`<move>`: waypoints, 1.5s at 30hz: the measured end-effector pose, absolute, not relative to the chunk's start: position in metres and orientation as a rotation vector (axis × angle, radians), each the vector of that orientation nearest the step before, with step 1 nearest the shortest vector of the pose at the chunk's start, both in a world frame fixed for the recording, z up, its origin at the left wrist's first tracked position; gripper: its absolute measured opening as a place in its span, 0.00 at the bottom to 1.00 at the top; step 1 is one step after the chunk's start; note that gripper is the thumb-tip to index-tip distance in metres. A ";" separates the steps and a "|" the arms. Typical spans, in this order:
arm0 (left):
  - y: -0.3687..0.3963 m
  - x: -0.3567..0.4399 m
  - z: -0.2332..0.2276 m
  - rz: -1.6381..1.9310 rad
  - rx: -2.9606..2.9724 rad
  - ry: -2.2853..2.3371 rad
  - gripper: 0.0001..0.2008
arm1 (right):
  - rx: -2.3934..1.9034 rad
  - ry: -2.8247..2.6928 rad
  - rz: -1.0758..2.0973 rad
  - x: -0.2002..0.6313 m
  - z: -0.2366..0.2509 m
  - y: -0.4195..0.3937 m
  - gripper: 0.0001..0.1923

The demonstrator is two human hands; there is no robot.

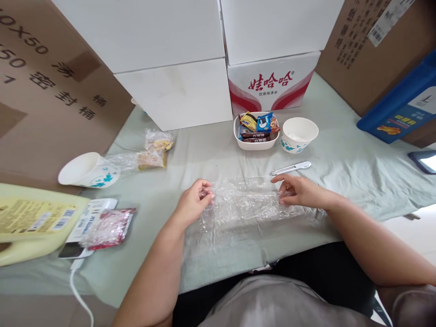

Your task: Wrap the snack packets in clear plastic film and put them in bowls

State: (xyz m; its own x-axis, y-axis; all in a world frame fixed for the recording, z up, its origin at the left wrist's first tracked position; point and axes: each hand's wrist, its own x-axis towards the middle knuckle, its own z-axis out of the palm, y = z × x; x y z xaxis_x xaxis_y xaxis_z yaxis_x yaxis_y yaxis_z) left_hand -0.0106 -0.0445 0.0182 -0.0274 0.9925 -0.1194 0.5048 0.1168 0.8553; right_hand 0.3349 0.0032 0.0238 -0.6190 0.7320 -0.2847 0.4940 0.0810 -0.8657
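While the left hand (193, 203) pinches one end and the right hand (297, 190) the other, the plastic wrap (245, 204) lies stretched near the worktop's (357, 172) front edge, nothing wrapped yet, the snack tray (256, 141) untouched toward its back edge.

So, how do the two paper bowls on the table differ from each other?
The left paper bowl lies tipped on its side, near the wrapped snacks. The right paper bowl stands upright, beside the white tray of snack packets. Both are white with a teal print, and neither hand touches them.
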 end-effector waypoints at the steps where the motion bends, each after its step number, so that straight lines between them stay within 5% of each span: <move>1: -0.044 -0.008 0.017 0.847 1.495 1.655 0.14 | -1.262 -2.064 1.556 0.334 0.023 0.004 0.27; 8: -0.042 -0.006 0.004 1.165 1.655 1.725 0.19 | -1.184 -2.019 0.943 0.330 0.016 0.006 0.20; 12: -0.035 -0.004 -0.011 1.036 1.861 1.874 0.17 | -1.231 -2.164 0.760 0.328 0.012 0.005 0.20; 28: -0.035 -0.010 -0.006 0.983 1.624 1.797 0.11 | -1.314 -2.038 0.808 0.334 0.006 0.009 0.22; 34: -0.036 -0.012 0.002 1.055 1.538 1.656 0.08 | -1.354 -1.724 0.948 0.333 0.003 0.014 0.15; 45: -0.035 -0.015 0.005 1.043 1.435 1.550 0.18 | -1.686 -1.919 0.780 0.343 0.011 0.021 0.09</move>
